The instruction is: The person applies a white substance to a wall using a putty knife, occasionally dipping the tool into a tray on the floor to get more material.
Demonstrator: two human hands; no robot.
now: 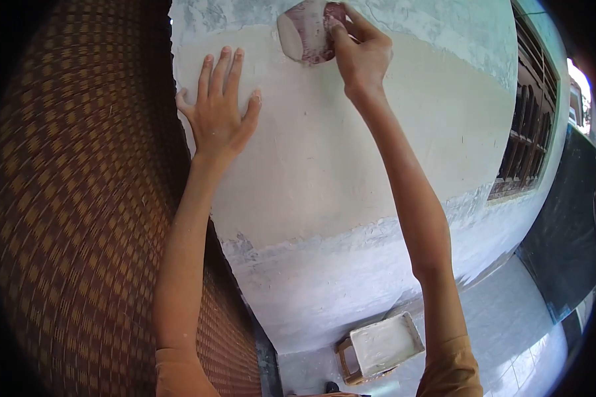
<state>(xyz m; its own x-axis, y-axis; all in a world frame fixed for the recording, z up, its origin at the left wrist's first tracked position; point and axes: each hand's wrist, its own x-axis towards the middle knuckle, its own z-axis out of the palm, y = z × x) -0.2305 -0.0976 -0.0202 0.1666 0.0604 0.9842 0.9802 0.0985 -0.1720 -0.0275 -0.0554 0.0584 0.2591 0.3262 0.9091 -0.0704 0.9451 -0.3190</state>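
Observation:
My right hand (364, 53) grips a reddish, whitish-smeared flat scraper (308, 33) against the upper part of the wall (298, 152). Pale smooth plaster covers a broad band of this wall, with rougher bluish-white patches above and below it. My left hand (220, 112) lies flat on the plaster near the wall's left edge, fingers spread and holding nothing. Whitish residue shows on its fingertips.
A woven brown panel (79, 198) runs along the left side. Below, a tray of white paste (385, 344) rests on a small wooden stool (346, 360). A window with dark wooden bars (530, 112) and a dark panel (559, 218) are at the right.

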